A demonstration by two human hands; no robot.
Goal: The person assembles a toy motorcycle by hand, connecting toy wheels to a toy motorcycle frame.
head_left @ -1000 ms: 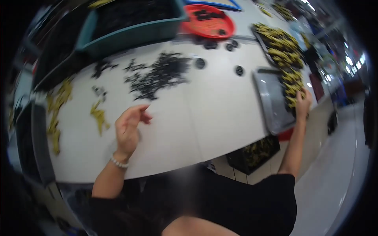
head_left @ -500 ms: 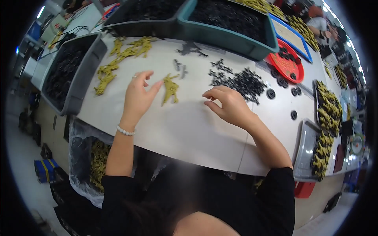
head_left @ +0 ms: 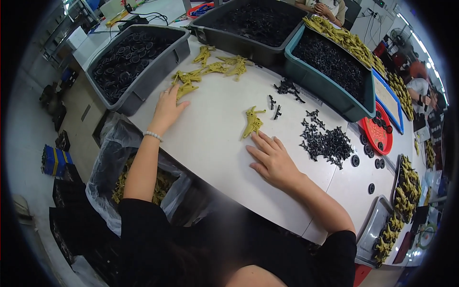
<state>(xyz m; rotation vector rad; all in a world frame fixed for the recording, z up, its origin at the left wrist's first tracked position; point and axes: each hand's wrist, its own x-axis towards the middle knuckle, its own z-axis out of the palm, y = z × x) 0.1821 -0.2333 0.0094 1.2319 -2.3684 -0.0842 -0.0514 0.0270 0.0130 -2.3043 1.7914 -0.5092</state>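
My left hand (head_left: 167,109) lies at the near end of a loose row of yellow plastic pieces, its fingertips against the nearest yellow piece (head_left: 185,91) and its thumb held apart. My right hand (head_left: 275,161) rests low on the white table (head_left: 210,138) with its fingers spread. Its fingertips reach the lower end of a single yellow plastic piece (head_left: 252,120), which has thin prongs. Two small black parts (head_left: 274,108) lie just beyond that piece. To the right spreads a heap of small black branched parts (head_left: 330,145).
A grey bin (head_left: 129,98) of black wheels stands at left. A dark grey bin (head_left: 239,43) and a teal bin (head_left: 330,81) hold black parts at the back. Right are a red tray (head_left: 388,143), black wheels (head_left: 355,160) and a grey tray (head_left: 375,225) with yellow pieces.
The view has swung to the left. My left hand has gone from beside the single yellow piece to the row at left. My right hand has come to that single piece, fingers now spread.
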